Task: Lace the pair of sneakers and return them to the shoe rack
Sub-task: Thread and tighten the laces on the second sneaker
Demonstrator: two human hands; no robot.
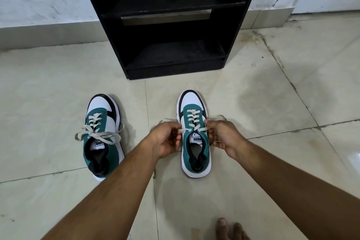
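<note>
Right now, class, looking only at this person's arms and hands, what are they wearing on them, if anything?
Nothing is worn. Both forearms are bare to the frame edge, with no sleeves in view. The left hand and right hand have no gloves, and no rings, watch or bands are visible on fingers or wrists. No markings show.

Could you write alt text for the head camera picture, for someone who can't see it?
Two bare hands, left hand and right hand, each pull a cream lace end of a green, white and black sneaker on a pale tiled floor. Its matching sneaker sits to the left with laces loosely tied. A black wooden shoe rack stands behind against the wall.
</note>
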